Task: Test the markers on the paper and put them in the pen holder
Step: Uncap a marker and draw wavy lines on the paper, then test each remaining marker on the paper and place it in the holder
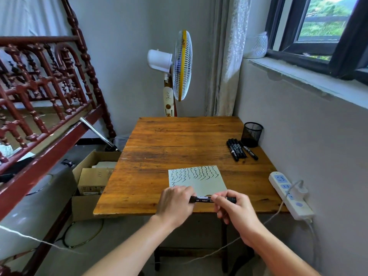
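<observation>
A black marker lies level between both hands above the table's near edge. My left hand grips its left end and my right hand grips its right end. Whether the cap is on I cannot tell. Just behind the hands lies a pale sheet of paper with rows of black wavy test lines across its top. Several more black markers lie side by side at the table's right. Behind them, in the far right corner, stands a black mesh pen holder.
The wooden table stands in a corner against the right wall. A white power strip with a plugged cable sits at its right edge. A standing fan is behind the table. Cardboard boxes and a red wooden bed frame are left.
</observation>
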`<state>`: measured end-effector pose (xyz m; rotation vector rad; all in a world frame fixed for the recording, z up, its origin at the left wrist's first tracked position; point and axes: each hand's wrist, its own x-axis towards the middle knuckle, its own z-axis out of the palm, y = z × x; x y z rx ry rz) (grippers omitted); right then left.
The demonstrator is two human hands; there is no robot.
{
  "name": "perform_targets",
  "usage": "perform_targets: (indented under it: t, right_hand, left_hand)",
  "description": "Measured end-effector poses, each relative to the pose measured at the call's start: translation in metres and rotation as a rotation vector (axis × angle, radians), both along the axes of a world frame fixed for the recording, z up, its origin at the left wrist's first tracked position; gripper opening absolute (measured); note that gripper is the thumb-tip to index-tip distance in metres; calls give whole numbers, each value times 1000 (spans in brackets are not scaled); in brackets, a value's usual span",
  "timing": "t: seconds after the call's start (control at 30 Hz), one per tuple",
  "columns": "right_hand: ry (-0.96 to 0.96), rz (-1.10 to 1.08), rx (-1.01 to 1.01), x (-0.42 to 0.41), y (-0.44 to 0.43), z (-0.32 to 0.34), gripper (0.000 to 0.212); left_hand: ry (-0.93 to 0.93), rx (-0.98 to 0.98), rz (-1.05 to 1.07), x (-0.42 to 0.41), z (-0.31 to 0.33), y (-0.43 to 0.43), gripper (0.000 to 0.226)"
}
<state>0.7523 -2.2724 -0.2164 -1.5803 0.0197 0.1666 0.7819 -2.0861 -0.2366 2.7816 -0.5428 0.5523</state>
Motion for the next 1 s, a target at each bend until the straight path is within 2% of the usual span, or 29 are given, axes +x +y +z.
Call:
perform_targets:
  t: [0.1, 0.2, 0.37, 0.53, 0.6, 0.8, 1.0]
  right_hand:
    - [-22, -160, -31, 29, -19, -1, 7]
    - [-86, -364, -120, 81, -44, 2, 13]
    - [-136, -606, -176, 185, -83, 1, 19]
    - [-192, -758, -301, 270, -106, 5, 21]
    - [-197, -768, -406, 298, -112, 5, 25]
    - [-60, -718, -642, 347, -115, -8, 27]
    - [36, -628, -663, 359, -121, -14, 38]
  left_hand:
    - [50, -36, 65, 19, -14, 13, 29]
    - [195, -19, 213, 36, -39, 38, 51]
    - [305, -34, 379, 56, -72, 50, 69]
    - [309, 56, 399, 64, -88, 49, 84]
    - [282, 65, 395, 64, -89, 50, 84]
    - [257, 82, 404, 64, -92, 49, 77]
    - [277, 98, 406, 63, -87, 48, 79]
